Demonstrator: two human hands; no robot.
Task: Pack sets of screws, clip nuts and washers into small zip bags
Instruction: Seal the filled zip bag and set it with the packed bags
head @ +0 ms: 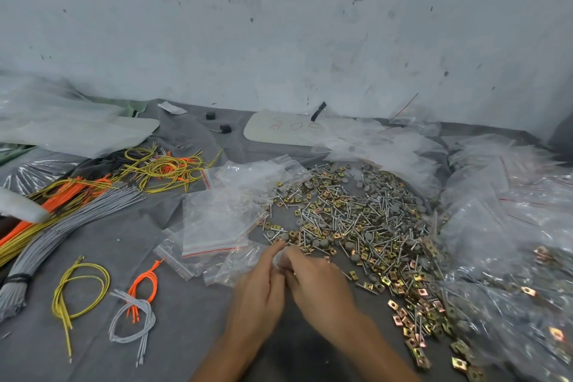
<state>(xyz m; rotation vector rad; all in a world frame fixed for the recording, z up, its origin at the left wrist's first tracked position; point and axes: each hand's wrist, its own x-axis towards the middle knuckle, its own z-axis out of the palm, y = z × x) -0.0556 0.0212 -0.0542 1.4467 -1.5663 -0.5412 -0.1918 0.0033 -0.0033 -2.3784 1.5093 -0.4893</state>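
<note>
A: Hands?

B: Left hand (259, 290) and right hand (319, 284) are together near the front edge of the desk (192, 313), fingertips pinched on a small zip bag (280, 257) between them. Blurry there, so I can't tell whether the bag's mouth is open or whether anything is in it.

A: Parts?

B: Mixed heap of screws (350, 217), brass-coloured clip nuts (417, 315) and grey washers (322, 242) just beyond and right of the hands, trailing toward the front right corner. Loose empty zip bags (217, 220) touch the heap's left side, just left of the fingertips.

A: The rest?

B: Filled bags (508, 242) are piled along the right edge. Wire bundles (77, 205) – grey, orange, yellow – lie on the left side, with three small wire loops (133, 313) near the front left. A white board (279, 130) with writing lies at the back against the wall (279, 25).
</note>
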